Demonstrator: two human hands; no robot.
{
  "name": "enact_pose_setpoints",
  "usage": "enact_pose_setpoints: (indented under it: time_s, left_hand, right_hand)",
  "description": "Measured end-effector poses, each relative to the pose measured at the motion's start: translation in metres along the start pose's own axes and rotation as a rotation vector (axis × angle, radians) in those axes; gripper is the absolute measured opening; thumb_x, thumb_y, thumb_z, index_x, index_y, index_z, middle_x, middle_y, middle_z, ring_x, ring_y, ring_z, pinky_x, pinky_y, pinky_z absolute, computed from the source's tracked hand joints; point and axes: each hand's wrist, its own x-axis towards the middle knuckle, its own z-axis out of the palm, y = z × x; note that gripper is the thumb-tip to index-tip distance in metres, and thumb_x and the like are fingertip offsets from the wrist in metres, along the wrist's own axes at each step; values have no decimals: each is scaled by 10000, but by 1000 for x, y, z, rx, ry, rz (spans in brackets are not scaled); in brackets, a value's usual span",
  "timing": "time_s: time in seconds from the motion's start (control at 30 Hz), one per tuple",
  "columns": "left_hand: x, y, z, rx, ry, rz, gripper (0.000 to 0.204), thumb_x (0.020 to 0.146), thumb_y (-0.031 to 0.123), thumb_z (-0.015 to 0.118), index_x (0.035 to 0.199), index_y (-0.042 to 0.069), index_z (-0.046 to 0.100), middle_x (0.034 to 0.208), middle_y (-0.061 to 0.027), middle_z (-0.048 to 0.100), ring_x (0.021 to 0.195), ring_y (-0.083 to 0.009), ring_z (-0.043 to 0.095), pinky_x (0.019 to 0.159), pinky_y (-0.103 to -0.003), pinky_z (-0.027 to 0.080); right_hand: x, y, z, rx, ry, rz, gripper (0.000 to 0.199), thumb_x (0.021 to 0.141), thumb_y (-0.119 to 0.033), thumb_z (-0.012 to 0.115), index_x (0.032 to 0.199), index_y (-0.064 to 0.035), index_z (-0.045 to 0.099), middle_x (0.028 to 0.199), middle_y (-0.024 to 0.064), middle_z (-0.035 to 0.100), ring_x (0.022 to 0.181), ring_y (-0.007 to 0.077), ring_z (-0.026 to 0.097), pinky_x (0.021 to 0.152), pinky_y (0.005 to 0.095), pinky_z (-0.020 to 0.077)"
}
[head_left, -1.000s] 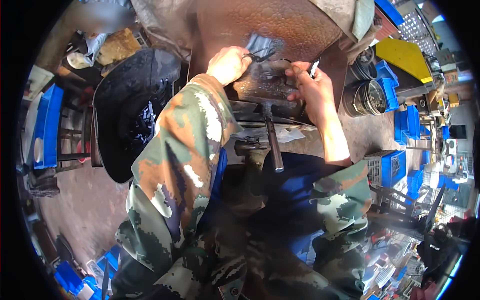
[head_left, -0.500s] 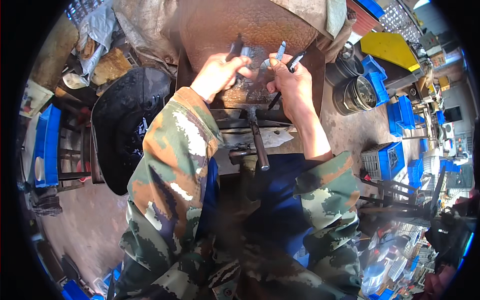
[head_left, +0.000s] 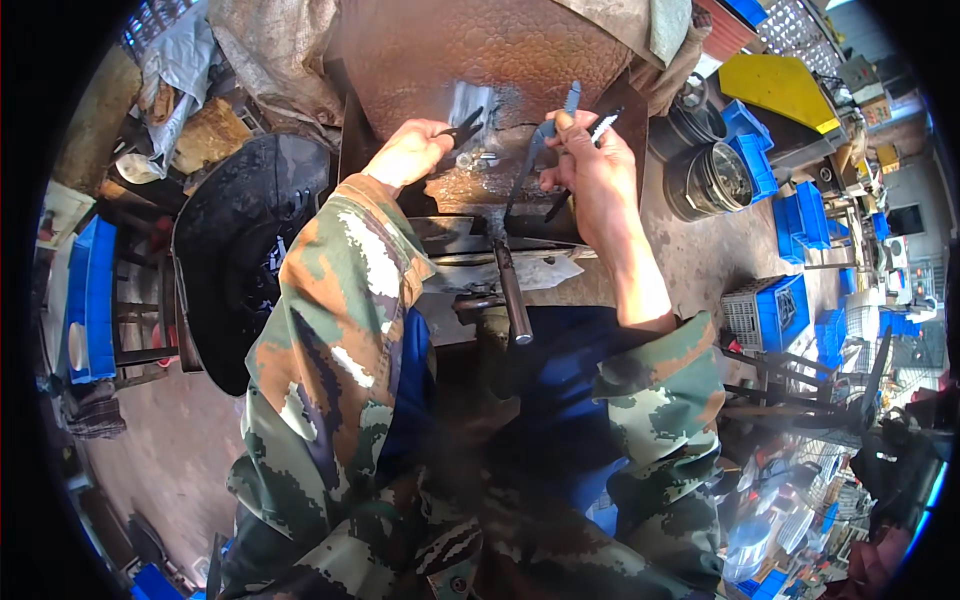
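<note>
Steel-grey and thin, a pair of slim tools stood in the right hand, whose fingers were closed round their shanks, so that the tips rose above the knuckles while the lower ends slanted down toward the middle of the bench; the grip looked suited to steering a point finely rather than to pressing hard. The left hand was drawn together in a pinch on a small dark pair of pliers, their nose lying against the work just beside the right hand's tools, apparently to steady a small part there, though the part itself was too small to make out. Both hands met over a rusty brown metal plate with a bright scraped patch, which lay flat on the bench, directly ahead of the person. Below it a dark steel bar ran back toward the lap. Camouflage sleeves covered the arms. Left of the bench lay a black rounded pan; to the right stood blue crates and dark round containers.
</note>
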Motion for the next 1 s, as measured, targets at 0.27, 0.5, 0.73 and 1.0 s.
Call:
enact_pose_setpoints:
  time_s: [0.27, 0.5, 0.73, 1.0]
  left_hand:
    - [-4, 8, -3, 113, -89, 23, 285, 911, 92, 588, 1167, 37, 702, 721, -19, 631, 609, -106, 575, 600, -275, 481]
    - [-2, 5, -4, 41, -133, 50, 272, 918, 60, 577, 1153, 42, 713, 731, -1, 635, 640, -88, 553, 609, -266, 463]
    - [-7, 6, -6, -11, -151, 62, 257, 922, 63, 582, 1138, 47, 720, 751, 10, 629, 635, -80, 521, 591, -267, 442]
    - [-23, 32, 0, 481, -84, 240, 250, 939, 86, 518, 1108, -6, 677, 849, -52, 661, 721, -118, 593, 667, -279, 499]
  right_hand:
    - [1, 7, -11, 25, -62, -13, 232, 1024, -225, 550, 1067, -5, 607, 879, 54, 599, 571, 101, 488, 637, 334, 574]
    - [1, -2, -13, -30, -37, 36, 214, 1019, -234, 559, 1048, -25, 596, 874, 66, 610, 737, 162, 652, 736, 345, 585]
    - [0, -4, -15, 35, -65, 53, 247, 1046, -254, 488, 1065, -18, 560, 990, 157, 665, 840, 248, 699, 776, 370, 596]
    - [-3, 5, -13, 150, -15, 168, 268, 1029, -282, 526, 1051, -15, 520, 917, 117, 657, 761, 221, 698, 730, 384, 616]
